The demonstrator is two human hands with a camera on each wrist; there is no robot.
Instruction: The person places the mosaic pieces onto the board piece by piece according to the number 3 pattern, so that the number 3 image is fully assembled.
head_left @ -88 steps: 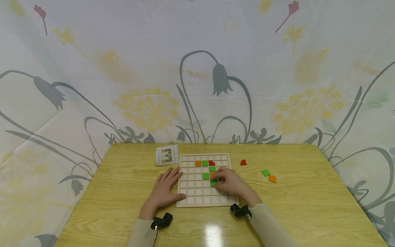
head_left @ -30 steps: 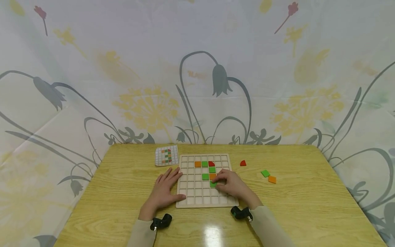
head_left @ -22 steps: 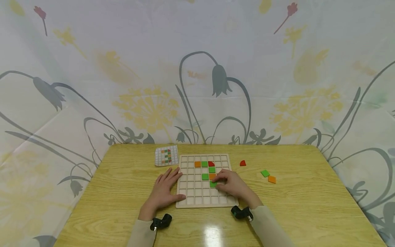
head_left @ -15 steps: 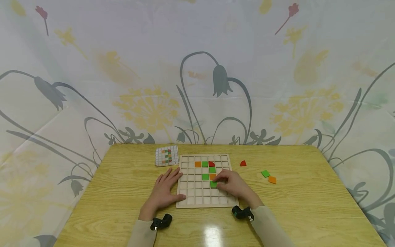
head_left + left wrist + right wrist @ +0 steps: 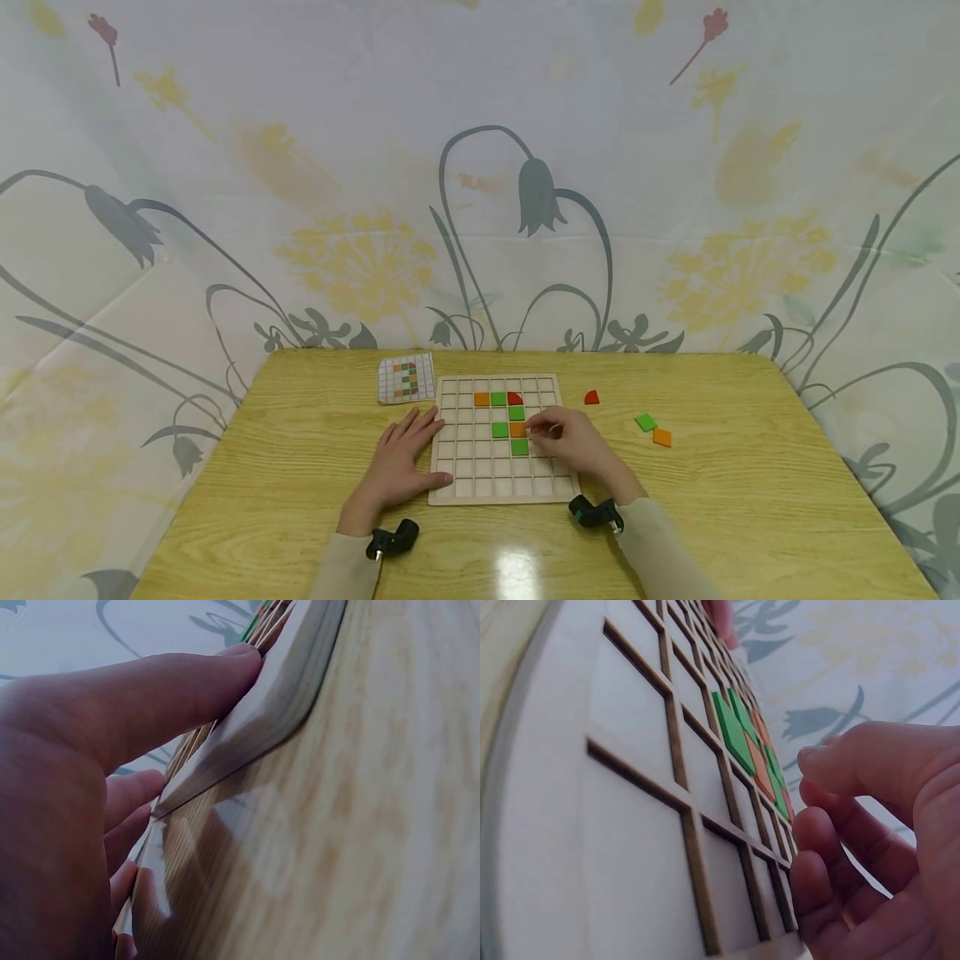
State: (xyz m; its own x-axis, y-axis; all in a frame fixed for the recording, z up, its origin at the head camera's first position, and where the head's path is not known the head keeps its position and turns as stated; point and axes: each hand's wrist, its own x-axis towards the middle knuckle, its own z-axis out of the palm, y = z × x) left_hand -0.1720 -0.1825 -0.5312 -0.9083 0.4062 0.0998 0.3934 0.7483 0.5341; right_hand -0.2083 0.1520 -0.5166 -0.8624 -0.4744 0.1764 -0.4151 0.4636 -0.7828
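Note:
A wooden grid board (image 5: pixel 465 467) lies on the table, with several tiles in its cells. My left hand (image 5: pixel 401 458) lies spread at the board's left side. In the left wrist view its thumb (image 5: pixel 172 690) rests on the wooden rim. My right hand (image 5: pixel 573 442) hovers over the right part of the board, fingers loosely bent and nothing between them. Just left of its fingertips are a green square tile (image 5: pixel 519 447) and an orange square tile (image 5: pixel 517 430). In the right wrist view the nearest green tile (image 5: pixel 733 735) sits in its cell, apart from the fingers.
Right of the board lie a red quarter-round tile (image 5: pixel 592 397), a green tile (image 5: pixel 646 422) and an orange tile (image 5: pixel 662 437). A card (image 5: pixel 386 387) printed with a coloured grid pattern lies at the board's upper left. A patterned curtain (image 5: pixel 480 275) hangs behind the table (image 5: pixel 300 467).
The right hand's fingertips have drawn off the lower green tile and shifted slightly right, leaving it fully visible in its cell. The left hand has stayed in place.

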